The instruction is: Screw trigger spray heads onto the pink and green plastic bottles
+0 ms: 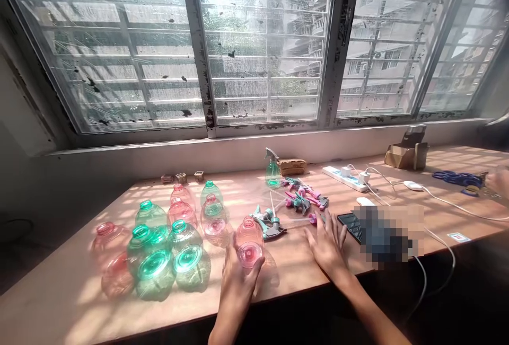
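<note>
My left hand is wrapped around a clear pink plastic bottle, holding it upright near the table's front edge. My right hand has its fingers spread over a spray trigger head with a pink collar and a white tube pointing left. Most of that head is hidden, and whether the fingers touch it I cannot tell. Between the hands lie a teal and grey spray trigger head and, farther back, a pile of pink and teal ones. Several open-necked bottles, green and pink, stand to the left.
A green spray bottle with its head on stands by a cardboard piece. Rightward are a power strip, cables, a phone, a cardboard box and blue-handled scissors. Another person's hand shows at far right.
</note>
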A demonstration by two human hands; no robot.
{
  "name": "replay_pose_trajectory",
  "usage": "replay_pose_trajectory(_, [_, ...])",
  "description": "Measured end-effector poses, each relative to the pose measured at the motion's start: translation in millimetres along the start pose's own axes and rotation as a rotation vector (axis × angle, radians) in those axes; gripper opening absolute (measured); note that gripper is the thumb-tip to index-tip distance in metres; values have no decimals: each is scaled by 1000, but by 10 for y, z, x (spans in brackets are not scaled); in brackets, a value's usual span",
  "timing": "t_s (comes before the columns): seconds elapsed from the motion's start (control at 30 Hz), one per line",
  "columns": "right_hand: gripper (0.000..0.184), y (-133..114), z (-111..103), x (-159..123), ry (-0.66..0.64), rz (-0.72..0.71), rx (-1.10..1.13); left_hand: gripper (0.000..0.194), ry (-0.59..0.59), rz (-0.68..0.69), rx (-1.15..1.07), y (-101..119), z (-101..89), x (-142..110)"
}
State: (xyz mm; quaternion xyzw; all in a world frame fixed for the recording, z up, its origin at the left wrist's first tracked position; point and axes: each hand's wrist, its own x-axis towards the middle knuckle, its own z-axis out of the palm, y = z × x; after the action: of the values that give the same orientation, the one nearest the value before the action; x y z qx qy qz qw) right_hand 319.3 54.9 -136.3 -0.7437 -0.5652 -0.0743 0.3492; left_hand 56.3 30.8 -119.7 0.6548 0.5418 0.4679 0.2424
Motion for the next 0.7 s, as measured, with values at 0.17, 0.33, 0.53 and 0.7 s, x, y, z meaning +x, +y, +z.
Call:
replay_pose_trajectory(0.17, [60,91,44,27,-167,30,-49,83,10,-32,-140,8,-30,-35])
replay_pose_trajectory(0.33, [54,91,-31,25,-154,49,13,80,103,-95,-253,121,-77,-138])
replay_pose_trajectory(0.53, [46,150,-119,32,-52,2,224,68,23,15,-258,200,-148,-226])
replay_pose_trajectory(0.7, [40,114,-179,29,276,-191,468,74,5,-24,-401,164,-107,-243])
